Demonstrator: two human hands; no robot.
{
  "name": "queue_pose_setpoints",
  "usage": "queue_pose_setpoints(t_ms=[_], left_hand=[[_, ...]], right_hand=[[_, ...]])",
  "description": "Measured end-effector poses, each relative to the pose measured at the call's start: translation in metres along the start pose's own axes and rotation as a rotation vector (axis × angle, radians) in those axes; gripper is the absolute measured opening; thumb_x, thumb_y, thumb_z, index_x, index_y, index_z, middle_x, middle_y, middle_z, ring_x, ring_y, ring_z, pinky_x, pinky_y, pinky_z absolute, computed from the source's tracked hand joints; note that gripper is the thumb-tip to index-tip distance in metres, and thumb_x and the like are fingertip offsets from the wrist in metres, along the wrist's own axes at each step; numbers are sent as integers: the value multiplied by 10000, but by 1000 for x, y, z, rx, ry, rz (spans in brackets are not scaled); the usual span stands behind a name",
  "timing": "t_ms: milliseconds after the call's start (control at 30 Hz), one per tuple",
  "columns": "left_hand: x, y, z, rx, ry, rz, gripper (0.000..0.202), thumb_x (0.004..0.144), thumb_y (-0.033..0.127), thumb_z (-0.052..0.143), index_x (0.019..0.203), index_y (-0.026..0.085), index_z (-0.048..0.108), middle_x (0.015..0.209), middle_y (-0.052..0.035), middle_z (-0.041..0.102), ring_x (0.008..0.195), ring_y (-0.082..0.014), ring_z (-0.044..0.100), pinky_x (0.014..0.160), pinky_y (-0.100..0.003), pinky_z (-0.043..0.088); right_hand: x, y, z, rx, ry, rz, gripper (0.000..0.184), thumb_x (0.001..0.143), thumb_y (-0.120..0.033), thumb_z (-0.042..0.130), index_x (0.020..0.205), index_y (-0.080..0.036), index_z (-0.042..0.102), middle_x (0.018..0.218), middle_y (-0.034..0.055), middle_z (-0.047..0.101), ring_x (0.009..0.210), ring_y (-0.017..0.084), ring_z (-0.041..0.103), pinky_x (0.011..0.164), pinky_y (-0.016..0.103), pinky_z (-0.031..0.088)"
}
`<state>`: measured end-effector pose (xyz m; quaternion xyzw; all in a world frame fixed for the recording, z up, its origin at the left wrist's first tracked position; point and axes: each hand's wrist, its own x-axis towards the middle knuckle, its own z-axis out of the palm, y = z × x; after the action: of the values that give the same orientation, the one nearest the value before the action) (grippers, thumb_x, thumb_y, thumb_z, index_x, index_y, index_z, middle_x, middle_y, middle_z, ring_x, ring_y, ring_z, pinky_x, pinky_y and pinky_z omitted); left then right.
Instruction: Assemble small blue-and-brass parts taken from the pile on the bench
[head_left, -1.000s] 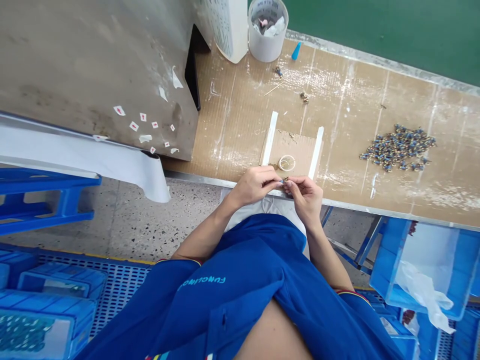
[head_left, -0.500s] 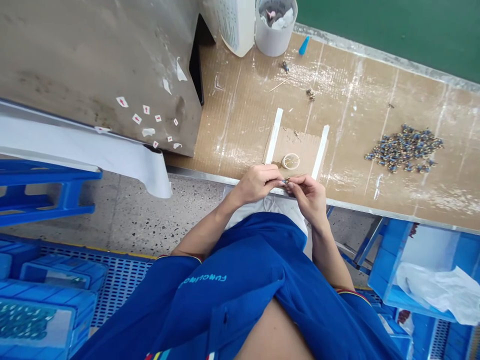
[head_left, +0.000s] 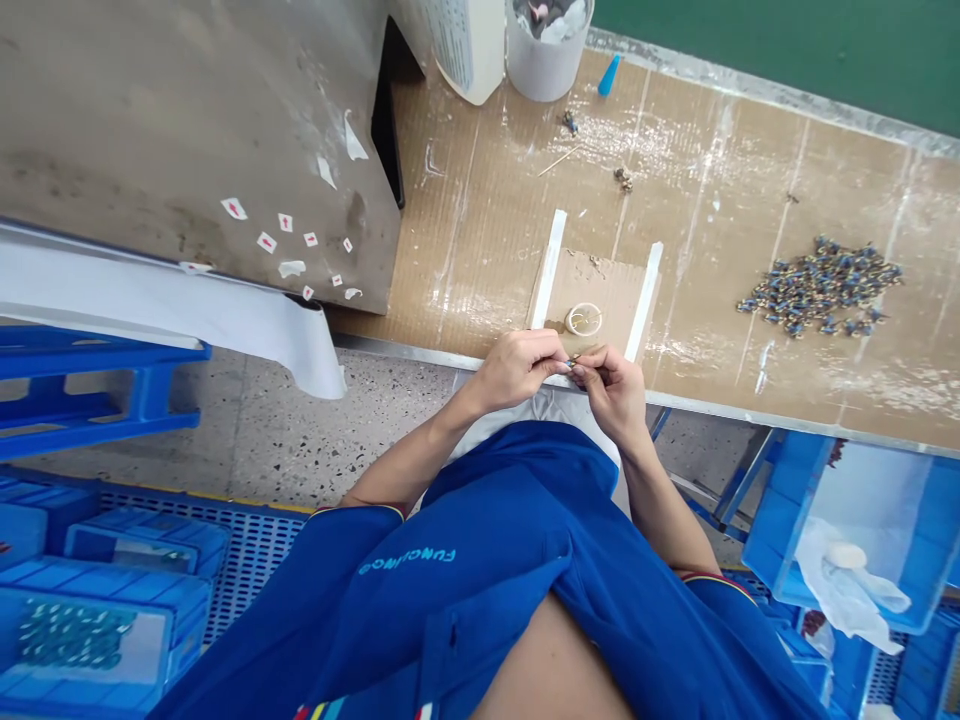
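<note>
Head view: left hand [head_left: 516, 372] and right [head_left: 615, 395] pinch tiny part [head_left: 574, 362] (metal).

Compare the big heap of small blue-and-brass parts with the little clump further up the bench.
The heap is far larger than the clump. The heap spreads in a loose layer, while the clump is a tight knot. The heap looks mostly blue, the clump mostly brass-coloured. Both lie directly on the brown cardboard bench cover.

we're in a factory assembly workshop: a cardboard-covered workbench [head_left: 465, 250] holds a heap of small metal parts [head_left: 821, 287], with blue plastic crates [head_left: 780, 500] beside it on a speckled terrazzo floor [head_left: 285, 430].
</note>
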<state>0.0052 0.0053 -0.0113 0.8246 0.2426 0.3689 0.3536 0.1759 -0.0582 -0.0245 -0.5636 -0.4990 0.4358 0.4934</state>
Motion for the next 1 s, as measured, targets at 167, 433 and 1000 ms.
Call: queue_pose_setpoints(t_ms=[167, 433, 1000], left_hand=[[3, -1, -1, 40, -3, 73, 177, 948, 132, 613, 781, 89, 655, 707, -20, 609, 623, -80, 510, 583, -199, 367], [5, 0, -4, 40, -49, -11, 182, 963, 232, 637, 859, 102, 710, 744, -28, 634, 643, -81, 540, 609, -196, 398], [3, -3, 1, 111, -97, 0, 246, 957, 198, 571, 736, 125, 651, 697, -15, 632, 627, -106, 531, 629, -233, 377]], right_hand=[[1, -1, -8, 106, -73, 68, 268, 813, -386, 699, 788, -122, 664, 812, 47, 701, 673, 39, 628, 621, 130, 517], [2, 0, -11, 187, -66, 136, 419, 776, -528, 742, 850, -119, 688, 810, 54, 710, 662, 35, 620, 630, 134, 538], [6, -2, -20, 6, -242, 44, 279, 863, -365, 634, 754, -113, 585, 792, 45, 685, 694, 41, 626, 657, 152, 520]])
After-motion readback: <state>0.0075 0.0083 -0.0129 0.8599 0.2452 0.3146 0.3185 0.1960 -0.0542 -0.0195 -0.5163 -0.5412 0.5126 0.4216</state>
